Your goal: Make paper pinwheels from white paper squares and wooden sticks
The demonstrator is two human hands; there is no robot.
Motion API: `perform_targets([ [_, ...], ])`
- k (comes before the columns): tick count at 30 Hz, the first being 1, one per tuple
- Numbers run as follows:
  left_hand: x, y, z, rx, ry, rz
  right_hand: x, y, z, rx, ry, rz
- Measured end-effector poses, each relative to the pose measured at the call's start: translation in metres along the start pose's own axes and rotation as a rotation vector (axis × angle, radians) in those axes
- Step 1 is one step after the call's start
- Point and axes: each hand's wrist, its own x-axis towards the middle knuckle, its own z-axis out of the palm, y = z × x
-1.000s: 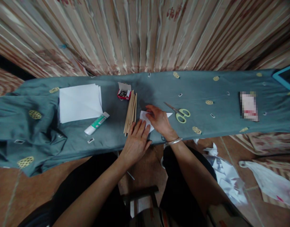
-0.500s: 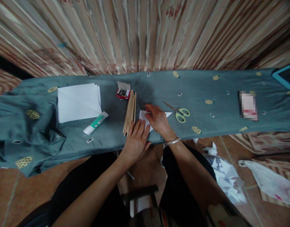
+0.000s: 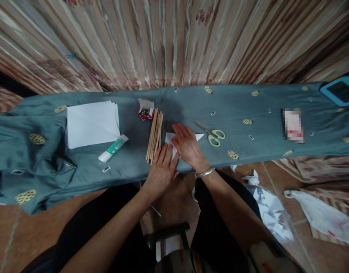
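A folded piece of white paper (image 3: 200, 137) with a pointed right end lies near the table's front edge, partly hidden under both hands. My left hand (image 3: 161, 170) rests on its lower left part, fingers stretched out flat, close to a bundle of thin wooden sticks (image 3: 155, 132). My right hand (image 3: 188, 146) lies across the middle of the paper, fingers extended and thumb apart. Just right of the paper are scissors (image 3: 214, 137) with light green handles, their blades pointing up and left.
A small red box (image 3: 146, 113) of metal pins or tacks stands open behind the sticks. To the left lie a stack of white paper (image 3: 91, 125) and a green-and-white glue stick (image 3: 113, 148). A blue-framed device (image 3: 341, 91) is at far right. Paper scraps (image 3: 269, 212) fill a floor bag.
My right hand has shifted slightly over the paper, its fingers lying straighter. My left hand stays pressed on the paper. The whole view has moved a little.
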Motion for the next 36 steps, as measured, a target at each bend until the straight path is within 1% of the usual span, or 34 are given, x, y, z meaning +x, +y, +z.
perform_targets([
  [7, 0.0, 0.002, 0.0, 0.007, -0.009, -0.01, -0.032, 0.005, -0.011, -0.122, 0.023, 0.026],
  [11, -0.001, 0.003, -0.002, 0.024, -0.007, -0.006, -0.041, 0.014, -0.013, -0.175, 0.021, 0.055],
  [15, 0.0, 0.003, -0.004, 0.044, 0.0, 0.005, -0.04, 0.038, -0.018, -0.262, 0.071, 0.136],
  [18, 0.0, 0.002, -0.003, 0.047, 0.002, 0.007, -0.037, 0.06, -0.028, -0.329, 0.098, 0.217],
  [20, -0.001, 0.002, -0.002, 0.049, 0.004, 0.008, -0.035, 0.068, -0.036, -0.359, 0.135, 0.25],
  [21, -0.001, 0.002, -0.002, 0.052, 0.008, 0.009, -0.035, 0.069, -0.04, -0.362, 0.158, 0.247],
  [22, -0.001, 0.002, -0.001, 0.056, 0.013, 0.01, -0.035, 0.066, -0.042, -0.355, 0.177, 0.223],
  [24, -0.001, 0.002, -0.001, 0.063, 0.015, 0.012, -0.038, 0.054, -0.044, -0.297, 0.172, 0.11],
  [25, -0.001, 0.002, 0.0, 0.067, 0.014, 0.012, -0.041, 0.046, -0.043, -0.247, 0.136, 0.024],
  [27, -0.001, 0.002, 0.001, 0.073, 0.011, 0.011, -0.047, 0.029, -0.037, -0.128, 0.003, -0.15],
  [28, -0.001, 0.002, 0.001, 0.076, 0.01, 0.01, -0.051, 0.022, -0.034, -0.093, -0.052, -0.19],
  [31, -0.001, 0.002, 0.001, 0.079, 0.009, 0.01, -0.057, 0.012, -0.027, -0.053, -0.093, -0.186],
  [33, -0.005, 0.001, 0.0, 0.082, 0.011, 0.018, -0.059, 0.012, -0.026, -0.046, -0.094, -0.179],
  [36, -0.016, -0.002, -0.002, 0.111, 0.012, 0.039, -0.059, 0.014, -0.026, -0.047, -0.088, -0.184],
])
